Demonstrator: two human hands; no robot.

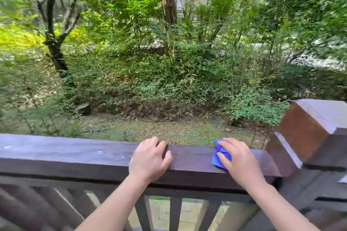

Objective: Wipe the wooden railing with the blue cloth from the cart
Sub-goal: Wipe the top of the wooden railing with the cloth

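A dark brown wooden railing [75,155] runs across the lower part of the head view. My right hand [238,159] presses a crumpled blue cloth [218,157] flat onto the rail's top near its right end; most of the cloth is hidden under the palm. My left hand [150,159] rests on the rail a little to the left, fingers curled over the far edge and holding nothing else. The rail's top looks wet and shiny to the left of my left hand. The cart is out of view.
A thick square wooden post [309,127] with a pale cap stands at the rail's right end. Dark balusters [175,214] run below the rail. Beyond it lie bare ground, shrubs and trees.
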